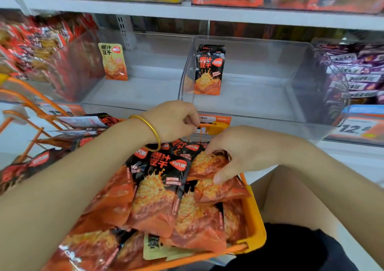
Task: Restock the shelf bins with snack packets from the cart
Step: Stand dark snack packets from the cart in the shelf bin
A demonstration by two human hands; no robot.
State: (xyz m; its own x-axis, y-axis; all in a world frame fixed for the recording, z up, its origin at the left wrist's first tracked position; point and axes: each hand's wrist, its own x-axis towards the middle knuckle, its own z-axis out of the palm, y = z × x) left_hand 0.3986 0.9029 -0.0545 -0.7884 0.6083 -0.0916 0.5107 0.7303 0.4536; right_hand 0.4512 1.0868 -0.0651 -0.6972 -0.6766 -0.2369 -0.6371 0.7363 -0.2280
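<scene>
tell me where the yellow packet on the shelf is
Head view, left of centre: the yellow packet stands upright in a clear bin, left of the standing black packets.

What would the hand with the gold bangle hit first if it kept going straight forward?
Probably the clear bin's front wall, just ahead of the left hand; depth is hard to judge.

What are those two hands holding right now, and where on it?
The right hand pinches a packet by its orange end. The left hand curls near the cart rim; its hold cannot be told.
</scene>
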